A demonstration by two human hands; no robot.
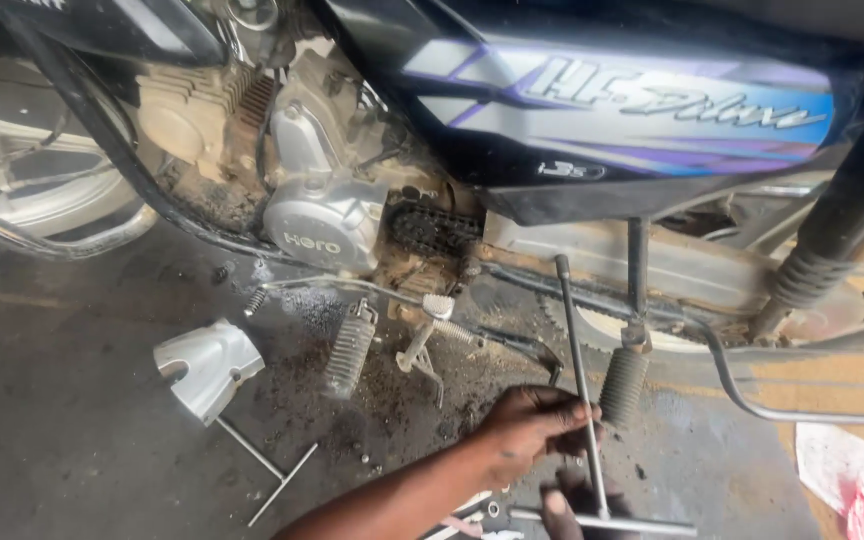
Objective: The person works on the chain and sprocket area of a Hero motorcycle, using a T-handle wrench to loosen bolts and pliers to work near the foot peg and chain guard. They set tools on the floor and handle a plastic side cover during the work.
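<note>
Left hand (pixel 537 425) was closed around the shaft of the T-handle wrench (pixel 580 380), low near its crossbar. Right hand (pixel 564 505) sat just beneath, by the crossbar; grip couldn't be told. Wrench long axis ran near-upright, socket end up-left toward the chain guard (pixel 642 262). Removed silver cover (pixel 207 365) lay well left on the floor (pixel 72 430).

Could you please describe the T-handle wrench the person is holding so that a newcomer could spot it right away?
Start at the motorcycle's rear footpeg, the ribbed grey one hanging below the blue side panel. Just left of it, a long T-handle wrench rises from the floor toward the chain area, gripped mid-shaft by a hand. Unlike the second T-handle wrench lying flat near the loose silver cover, it stands nearly upright.
</note>
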